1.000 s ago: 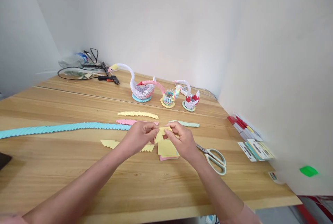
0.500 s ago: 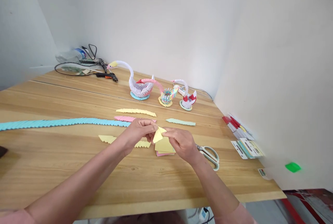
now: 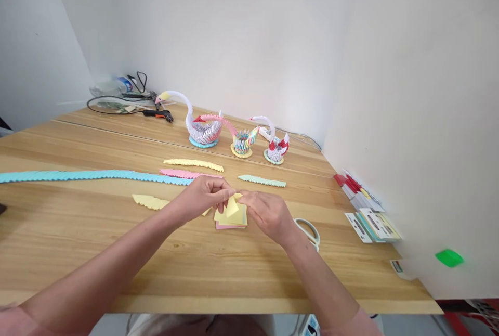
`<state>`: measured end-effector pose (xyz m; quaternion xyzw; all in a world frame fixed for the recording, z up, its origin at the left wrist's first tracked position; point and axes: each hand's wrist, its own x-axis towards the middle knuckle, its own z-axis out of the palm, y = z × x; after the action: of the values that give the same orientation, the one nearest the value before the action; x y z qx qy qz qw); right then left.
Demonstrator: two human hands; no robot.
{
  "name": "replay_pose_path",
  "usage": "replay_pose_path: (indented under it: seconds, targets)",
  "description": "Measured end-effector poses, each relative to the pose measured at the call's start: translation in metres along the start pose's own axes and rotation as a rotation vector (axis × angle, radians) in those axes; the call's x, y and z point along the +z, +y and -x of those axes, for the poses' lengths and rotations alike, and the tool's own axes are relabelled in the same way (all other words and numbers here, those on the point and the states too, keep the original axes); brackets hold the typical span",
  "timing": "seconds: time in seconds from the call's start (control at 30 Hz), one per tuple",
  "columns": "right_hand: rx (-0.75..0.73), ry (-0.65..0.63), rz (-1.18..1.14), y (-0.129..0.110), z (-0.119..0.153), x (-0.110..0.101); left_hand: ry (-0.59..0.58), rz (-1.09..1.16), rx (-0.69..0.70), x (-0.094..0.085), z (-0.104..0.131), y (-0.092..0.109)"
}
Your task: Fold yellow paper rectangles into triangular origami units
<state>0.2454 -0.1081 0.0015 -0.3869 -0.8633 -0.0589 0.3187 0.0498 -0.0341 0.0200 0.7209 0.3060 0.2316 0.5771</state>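
Note:
A small folded piece of yellow paper (image 3: 233, 206) is pinched between my two hands. My left hand (image 3: 206, 195) grips its left side with thumb and fingers, and my right hand (image 3: 268, 214) grips its upper right corner. Just below and behind it lies a stack of yellow and pink paper squares (image 3: 230, 225). Partly under my left forearm, a pleated yellow strip (image 3: 150, 202) rests on the wooden table (image 3: 175, 268). The handles of the scissors (image 3: 310, 230) show beside my right wrist; their blades are hidden.
Blue (image 3: 97, 175), pink (image 3: 183, 173), yellow (image 3: 195, 163) and green (image 3: 263, 180) pleated strips lie beyond my hands. Three paper swans (image 3: 206, 132) stand farther back. A glue gun (image 3: 158, 114) is back left; paper packs (image 3: 374, 224) lie along the right wall.
The yellow paper in my fingers has changed shape and shows a narrower, more bent form. My right hand has moved slightly over it. The whole view has shifted a little.

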Motion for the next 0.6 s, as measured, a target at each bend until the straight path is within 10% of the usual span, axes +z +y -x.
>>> replay_pose_path:
  seconds: [0.27,0.6]
  targets:
    - [0.675,-0.05,-0.786,0.001,-0.015,-0.008,0.105,-0.098,0.104,-0.001,-0.01,-0.01]
    - [0.816,-0.03,-0.677,0.013,-0.029,0.017,0.139,-0.035,0.089,0.004,-0.016,-0.029]
